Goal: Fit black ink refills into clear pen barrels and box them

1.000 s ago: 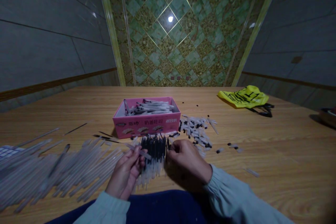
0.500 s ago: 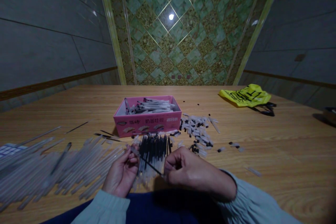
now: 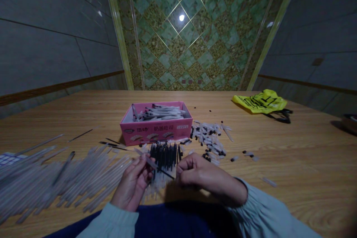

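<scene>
Between the thumb and fingers of my left hand [image 3: 135, 178] is a clear pen barrel [image 3: 151, 163], tilted down to the right. A thin black refill [image 3: 166, 173] sticks out of its lower end toward my right hand [image 3: 199, 173]. The fingers of my right hand are closed near the refill's tip; what they hold, if anything, is hidden. Just beyond both hands lies a bundle of black-ended refills [image 3: 164, 155]. Behind it stands a pink box [image 3: 157, 133] with many assembled pens [image 3: 164, 112] inside.
Many clear barrels [image 3: 92, 174] spread over the left of the wooden table [image 3: 279, 137]. White and black pen caps [image 3: 209, 137] are scattered right of the box. A yellow bag [image 3: 262, 102] lies at the back right, and a blue-and-white gridded item [image 3: 11, 159] at the left edge.
My left hand has moved slightly right, and the barrel now covers more of the refill. My right hand has shifted slightly up, and a gap now shows between it and the refill's tip.
</scene>
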A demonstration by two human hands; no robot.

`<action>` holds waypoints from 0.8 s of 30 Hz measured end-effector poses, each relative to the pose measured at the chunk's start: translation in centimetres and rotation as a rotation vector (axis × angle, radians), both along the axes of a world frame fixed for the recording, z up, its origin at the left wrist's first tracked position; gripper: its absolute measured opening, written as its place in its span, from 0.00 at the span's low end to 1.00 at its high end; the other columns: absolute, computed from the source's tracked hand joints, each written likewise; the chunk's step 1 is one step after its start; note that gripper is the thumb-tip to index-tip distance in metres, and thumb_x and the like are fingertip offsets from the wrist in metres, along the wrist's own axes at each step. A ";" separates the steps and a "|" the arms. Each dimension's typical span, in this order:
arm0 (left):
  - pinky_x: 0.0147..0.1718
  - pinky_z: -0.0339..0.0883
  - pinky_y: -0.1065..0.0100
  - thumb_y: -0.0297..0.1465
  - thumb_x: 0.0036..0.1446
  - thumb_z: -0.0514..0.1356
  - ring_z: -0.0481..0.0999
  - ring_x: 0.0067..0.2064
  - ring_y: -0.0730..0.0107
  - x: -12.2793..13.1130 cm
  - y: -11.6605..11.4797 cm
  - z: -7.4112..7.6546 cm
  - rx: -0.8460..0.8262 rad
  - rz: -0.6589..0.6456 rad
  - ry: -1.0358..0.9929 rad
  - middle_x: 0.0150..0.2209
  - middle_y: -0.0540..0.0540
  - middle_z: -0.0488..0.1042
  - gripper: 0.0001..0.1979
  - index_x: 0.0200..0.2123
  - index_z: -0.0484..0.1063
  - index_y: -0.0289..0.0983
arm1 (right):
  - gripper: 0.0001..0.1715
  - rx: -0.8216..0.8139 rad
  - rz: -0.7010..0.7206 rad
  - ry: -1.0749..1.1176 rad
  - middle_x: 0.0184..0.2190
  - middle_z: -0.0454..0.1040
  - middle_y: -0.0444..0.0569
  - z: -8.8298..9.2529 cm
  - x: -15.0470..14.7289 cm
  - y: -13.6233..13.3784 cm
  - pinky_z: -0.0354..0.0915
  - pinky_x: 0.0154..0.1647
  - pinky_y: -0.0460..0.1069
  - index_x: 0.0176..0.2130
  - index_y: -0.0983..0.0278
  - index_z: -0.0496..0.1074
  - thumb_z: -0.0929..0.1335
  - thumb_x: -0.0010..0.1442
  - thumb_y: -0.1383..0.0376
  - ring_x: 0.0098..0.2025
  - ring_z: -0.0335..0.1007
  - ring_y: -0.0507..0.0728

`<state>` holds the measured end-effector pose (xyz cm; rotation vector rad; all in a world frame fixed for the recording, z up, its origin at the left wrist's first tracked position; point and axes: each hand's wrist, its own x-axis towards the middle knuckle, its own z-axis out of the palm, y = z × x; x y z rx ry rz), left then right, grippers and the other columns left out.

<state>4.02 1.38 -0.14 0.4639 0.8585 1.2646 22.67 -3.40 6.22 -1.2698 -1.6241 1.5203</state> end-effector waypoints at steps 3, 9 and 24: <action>0.17 0.70 0.77 0.20 0.54 0.58 0.74 0.22 0.76 0.5 -0.6 0.5 0.017 -0.111 0.026 0.27 0.43 0.78 0.05 0.33 0.71 0.31 | 0.11 0.070 -0.058 0.015 0.12 0.53 0.34 -0.6 -0.3 0.2 0.41 0.15 0.43 0.16 0.65 0.61 0.66 0.45 0.68 0.16 0.44 0.45; 0.17 0.70 0.80 0.19 0.59 0.51 0.76 0.22 0.76 0.5 -0.8 1.2 -0.100 -0.074 -0.201 0.25 0.45 0.78 0.10 0.31 0.71 0.31 | 0.18 0.269 -0.188 0.168 0.18 0.60 0.38 -0.2 0.5 1.5 0.47 0.18 0.43 0.25 0.65 0.66 0.66 0.54 0.54 0.18 0.51 0.46; 0.19 0.71 0.82 0.19 0.61 0.47 0.77 0.24 0.78 0.0 -0.3 1.4 -0.120 0.037 -0.340 0.24 0.47 0.77 0.12 0.31 0.69 0.32 | 0.10 0.571 -0.283 -1.126 0.33 0.77 0.56 -3.7 4.8 4.2 0.57 0.31 0.49 0.33 0.64 0.76 0.65 0.54 0.64 0.36 0.73 0.61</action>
